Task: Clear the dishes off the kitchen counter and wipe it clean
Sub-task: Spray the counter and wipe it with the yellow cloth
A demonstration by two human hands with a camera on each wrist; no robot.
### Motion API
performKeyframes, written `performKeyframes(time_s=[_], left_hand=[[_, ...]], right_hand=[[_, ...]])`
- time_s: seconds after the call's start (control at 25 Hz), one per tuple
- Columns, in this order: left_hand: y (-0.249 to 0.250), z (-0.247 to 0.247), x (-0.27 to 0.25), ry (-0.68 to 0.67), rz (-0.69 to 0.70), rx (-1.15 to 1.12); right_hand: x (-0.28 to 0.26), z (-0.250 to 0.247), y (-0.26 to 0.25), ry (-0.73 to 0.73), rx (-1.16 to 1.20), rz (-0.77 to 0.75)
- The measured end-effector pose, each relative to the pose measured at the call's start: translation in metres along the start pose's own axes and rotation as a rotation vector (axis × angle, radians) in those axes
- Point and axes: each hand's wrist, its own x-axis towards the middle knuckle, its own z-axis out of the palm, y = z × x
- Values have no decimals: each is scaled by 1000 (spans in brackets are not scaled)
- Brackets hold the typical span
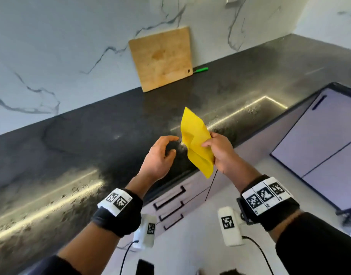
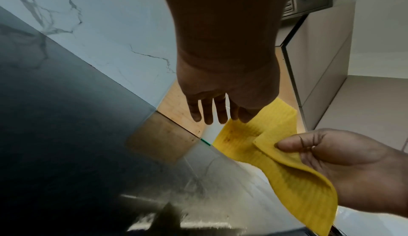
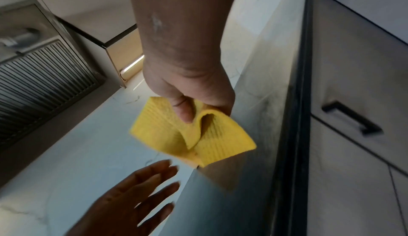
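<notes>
Right hand (image 1: 220,153) raised above the front edge of the dark tabletop (image 1: 75,139), grip pinched on a yellow cloth (image 1: 196,141) between thumb (image 3: 183,110) and curled fingers. Cloth creased and folded on itself (ribbed weave plain in the wrist views), upper corner pointing up, lower corner hanging down past the tabletop edge, clear of the surface.

Left hand (image 1: 160,155) just beside the cloth, grip wide and holding nothing: fingers (image 2: 209,112) loosely spread and slightly bent, tips near the cloth's edge; contact not certain from any view.

At the back of the tabletop, a wooden cutting board (image 1: 160,58) leaning upright against the marbled wall (image 1: 51,46), with a green-handled utensil (image 1: 200,69) lying just beside its lower right corner (blade end hidden behind the board). Below the tabletop's front edge, pale drawers with black handles (image 1: 168,199). Tagged bands on both wrists.
</notes>
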Motion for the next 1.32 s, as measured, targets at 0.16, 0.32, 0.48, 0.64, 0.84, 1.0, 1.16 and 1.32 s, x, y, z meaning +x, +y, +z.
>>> performKeyframes(time_s=[0.16,0.32,0.48,0.64,0.84,1.0,1.16,1.32], left_hand=[[3,16,63,27,-76,-27],[-12,21,151,47,-86,-12],[-35,17,242,103,-134,-70],[-64,16,316,142,-280,-134],[-72,29,401,70,-396,-117],[-72,52,454,44,-436,-106],[-97,66,471,159,-581,-157],[-106,83,482,145,-626,-193]], right_hand=[[71,-30,-42,6,-137,-87],[164,-41,-90,32,-265,-257],[261,-51,-127,-7,-435,-304],[353,-65,-160,-28,-783,-405],[477,-72,-186,-136,-1112,-427],[584,-65,-188,-256,-1236,-409],[635,-55,-179,-302,-1251,-425],[652,-55,-178,-308,-1206,-393]])
